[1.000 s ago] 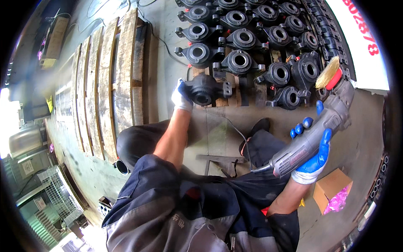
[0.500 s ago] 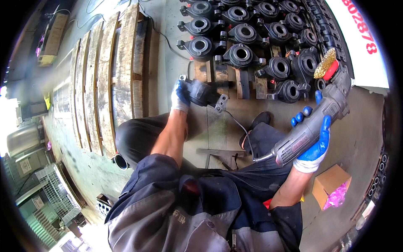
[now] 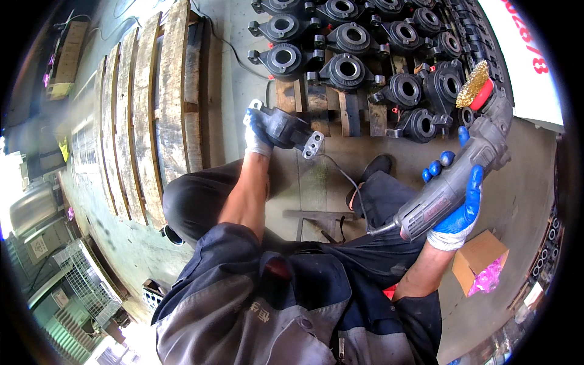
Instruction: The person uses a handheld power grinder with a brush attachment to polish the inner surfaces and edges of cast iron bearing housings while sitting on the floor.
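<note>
My left hand (image 3: 258, 135), in a blue-and-white coated glove, grips a black metal housing (image 3: 285, 129) by one end. Bare-metal lugs with holes show at both of its ends, and it hangs tilted above the floor. On the right, my right hand (image 3: 453, 204), gloved the same way, is wrapped round the grey body of an angle grinder (image 3: 447, 187). A brass-coloured wire brush (image 3: 473, 85) with a red hub sits on the grinder's head, up and away from the housing. From the grinder's rear a power cord (image 3: 351, 182) runs left and passes behind the housing.
Ahead, rows of black ring-shaped housings (image 3: 348, 72) lie on a wooden pallet. Another slatted pallet (image 3: 148, 100) is at the left. A cardboard box (image 3: 471, 258) with pink plastic stands at the right. My shoe (image 3: 378, 165) and a dark metal stand (image 3: 319, 216) are in front of me.
My left hand has shifted slightly left with the housing, which has turned a little so its far lug faces more upward. The right hand and grinder have barely moved.
</note>
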`<state>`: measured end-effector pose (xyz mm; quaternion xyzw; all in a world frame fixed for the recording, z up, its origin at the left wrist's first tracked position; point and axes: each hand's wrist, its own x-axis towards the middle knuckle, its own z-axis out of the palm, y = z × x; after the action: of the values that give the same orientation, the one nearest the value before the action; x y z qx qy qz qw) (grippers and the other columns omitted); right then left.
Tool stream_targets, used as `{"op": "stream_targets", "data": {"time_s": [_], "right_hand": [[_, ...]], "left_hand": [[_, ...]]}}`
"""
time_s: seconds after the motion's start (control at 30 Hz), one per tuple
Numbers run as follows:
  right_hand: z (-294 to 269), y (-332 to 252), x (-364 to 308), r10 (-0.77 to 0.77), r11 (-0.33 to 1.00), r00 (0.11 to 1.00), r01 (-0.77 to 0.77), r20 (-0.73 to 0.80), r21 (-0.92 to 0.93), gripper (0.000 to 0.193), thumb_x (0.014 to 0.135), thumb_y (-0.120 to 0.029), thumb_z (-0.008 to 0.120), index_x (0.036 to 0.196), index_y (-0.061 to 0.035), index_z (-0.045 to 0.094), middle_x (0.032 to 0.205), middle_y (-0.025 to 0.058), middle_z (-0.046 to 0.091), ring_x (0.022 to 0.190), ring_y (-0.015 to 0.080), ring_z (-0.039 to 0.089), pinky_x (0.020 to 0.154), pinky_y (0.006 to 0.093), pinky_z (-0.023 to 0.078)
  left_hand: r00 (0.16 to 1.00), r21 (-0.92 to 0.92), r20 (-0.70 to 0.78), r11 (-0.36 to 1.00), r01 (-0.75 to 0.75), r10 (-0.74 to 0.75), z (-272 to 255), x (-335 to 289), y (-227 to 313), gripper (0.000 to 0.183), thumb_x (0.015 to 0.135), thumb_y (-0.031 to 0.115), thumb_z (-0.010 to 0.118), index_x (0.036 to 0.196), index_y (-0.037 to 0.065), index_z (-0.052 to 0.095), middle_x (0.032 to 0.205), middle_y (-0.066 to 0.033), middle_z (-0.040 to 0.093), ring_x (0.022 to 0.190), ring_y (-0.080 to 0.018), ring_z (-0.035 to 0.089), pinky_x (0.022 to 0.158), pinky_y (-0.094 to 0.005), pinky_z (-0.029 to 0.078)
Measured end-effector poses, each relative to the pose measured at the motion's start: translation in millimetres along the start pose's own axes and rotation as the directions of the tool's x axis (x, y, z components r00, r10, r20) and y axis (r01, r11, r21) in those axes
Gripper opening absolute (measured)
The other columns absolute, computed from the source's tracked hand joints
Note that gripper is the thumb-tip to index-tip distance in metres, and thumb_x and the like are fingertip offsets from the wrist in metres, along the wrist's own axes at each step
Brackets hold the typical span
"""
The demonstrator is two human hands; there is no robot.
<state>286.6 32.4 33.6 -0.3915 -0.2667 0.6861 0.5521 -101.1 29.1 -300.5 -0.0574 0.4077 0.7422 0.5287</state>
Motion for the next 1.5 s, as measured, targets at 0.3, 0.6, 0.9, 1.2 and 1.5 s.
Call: {"op": "stream_targets", "data": {"time_s": [0.3, 0.6, 0.9, 1.2, 1.5], "right_hand": [[0.2, 1.0, -0.1, 0.005, 1.0, 1.0, -0.004, 0.026, -0.01, 0.074, 0.103, -0.041, 0.058, 0.16, -0.0047, 0.026, 0.108, 0.0103, 0.06, 0.093, 0.0216, 0.059, 0.085, 0.0376, 0.05], [0.1, 1.5, 1.5, -0.003, 1.0, 1.0, 0.003, 0.021, -0.018, 0.073, 0.104, -0.041, 0.057, 0.16, -0.0049, 0.026, 0.107, 0.0109, 0.06, 0.092, 0.0217, 0.06, 0.085, 0.038, 0.05], [0.3, 1.6, 3.6, 0.021, 1.0, 1.0, -0.021, -0.014, -0.019, 0.078, 0.102, -0.042, 0.059, 0.161, -0.006, 0.023, 0.108, 0.0117, 0.061, 0.092, 0.0239, 0.061, 0.086, 0.0407, 0.051], [-0.3, 2.3, 2.2, 0.025, 0.999, 0.999, -0.026, -0.019, -0.043, 0.077, 0.103, -0.042, 0.057, 0.161, -0.0063, 0.022, 0.108, 0.0104, 0.058, 0.092, 0.0215, 0.058, 0.085, 0.0373, 0.049], [-6.3, 1.2, 0.2, 0.017, 0.998, 0.999, -0.019, -0.032, -0.052, 0.079, 0.102, -0.044, 0.059, 0.16, -0.005, 0.024, 0.109, 0.0118, 0.061, 0.09, 0.0233, 0.063, 0.086, 0.0417, 0.052]], "left_hand": [[1.0, -0.024, -0.001, 0.999, -0.025, 0.025, -3.0, -7.5, -9.7, 0.041, 0.105, 0.046, 0.055, 0.128, 0.012, 0.061, 0.118, -0.0062, 0.067, 0.109, -0.0248, 0.064, 0.099, -0.0427, 0.053], [1.0, -0.092, -0.004, 0.996, 0.021, -0.022, 9.1, -8.8, -6.0, 0.04, 0.104, 0.045, 0.056, 0.125, 0.012, 0.063, 0.111, -0.0045, 0.067, 0.103, -0.0241, 0.064, 0.096, -0.0426, 0.053], [0.976, -0.066, 0.192, 0.991, 0.12, -0.105, 66.0, 12.4, -4.0, 0.044, 0.104, 0.048, 0.053, 0.126, 0.011, 0.064, 0.118, -0.0102, 0.069, 0.108, -0.0293, 0.065, 0.101, -0.0464, 0.05], [0.573, 0.558, 0.817, -0.159, -0.815, -0.066, 84.2, 35.7, 13.9, 0.031, 0.093, 0.014, 0.06, 0.123, 0.011, 0.068, 0.124, -0.0151, 0.07, 0.114, -0.0314, 0.067, 0.098, -0.036, 0.052], [0.911, 0.753, 0.324, 0.652, -0.085, -0.256, 114.1, 38.8, -0.9, 0.029, 0.098, 0.029, 0.069, 0.113, 0.004, 0.075, 0.103, -0.0024, 0.074, 0.094, -0.0126, 0.064, 0.085, -0.0298, 0.052]]}}
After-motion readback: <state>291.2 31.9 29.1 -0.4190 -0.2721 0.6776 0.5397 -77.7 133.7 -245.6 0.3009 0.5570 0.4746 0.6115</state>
